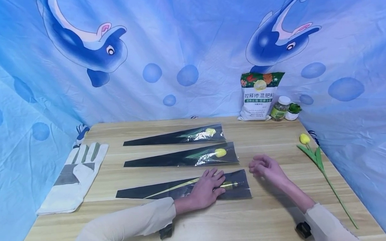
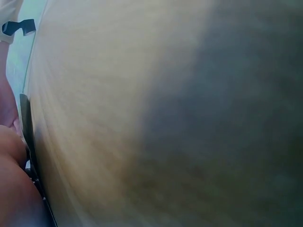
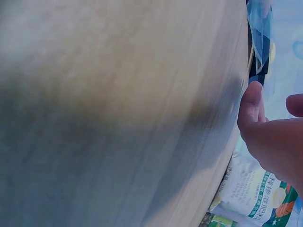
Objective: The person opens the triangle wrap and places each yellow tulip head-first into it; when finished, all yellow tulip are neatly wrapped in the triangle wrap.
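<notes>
Three long black cone sleeves lie side by side on the wooden table (image 1: 208, 220), each with a yellow tulip inside. My left hand (image 1: 206, 189) lies flat, fingers straight, pressing on the nearest sleeve (image 1: 152, 192) over its tulip. The middle sleeve (image 1: 182, 157) and the far sleeve (image 1: 176, 136) lie untouched behind it. My right hand (image 1: 265, 167) rests on the table just right of the nearest sleeve, fingers loosely curled and holding nothing. A loose yellow tulip (image 1: 319, 164) lies at the right side. The wrist views show mostly blurred tabletop, with my right hand's fingers (image 3: 255, 111) at the edge.
A white and grey work glove (image 1: 74, 175) lies at the table's left edge. A fertilizer bag (image 1: 259, 96), a small jar (image 1: 280, 108) and a little potted plant (image 1: 293, 111) stand at the back right. Blue dolphin-print cloth surrounds the table.
</notes>
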Demonstrator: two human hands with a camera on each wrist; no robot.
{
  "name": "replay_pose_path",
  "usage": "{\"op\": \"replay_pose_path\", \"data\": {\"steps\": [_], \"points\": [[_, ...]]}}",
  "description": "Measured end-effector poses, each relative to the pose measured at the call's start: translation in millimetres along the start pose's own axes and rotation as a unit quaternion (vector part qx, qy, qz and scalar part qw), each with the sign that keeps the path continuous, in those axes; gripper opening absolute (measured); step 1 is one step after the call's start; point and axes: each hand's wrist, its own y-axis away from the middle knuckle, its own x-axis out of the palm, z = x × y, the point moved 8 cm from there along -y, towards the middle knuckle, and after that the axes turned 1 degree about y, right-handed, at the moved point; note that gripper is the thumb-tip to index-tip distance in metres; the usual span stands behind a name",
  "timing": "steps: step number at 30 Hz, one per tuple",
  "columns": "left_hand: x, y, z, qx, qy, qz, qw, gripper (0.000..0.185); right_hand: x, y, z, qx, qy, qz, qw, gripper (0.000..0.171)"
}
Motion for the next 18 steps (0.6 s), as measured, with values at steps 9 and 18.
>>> {"op": "replay_pose_path", "data": {"steps": [9, 18], "points": [[-7.0, 1.1, 1.4, -0.023, 0.054, -0.040, 0.9975, 0.038, 3, 9, 2, 0.005, 0.020, 0.009, 1.000, 0.048], [-13.2, 2.2, -3.2, -0.003, 0.057, -0.084, 0.9949, 0.031, 14, 20, 1, 0.020, 0.036, 0.029, 0.999, 0.049]]}}
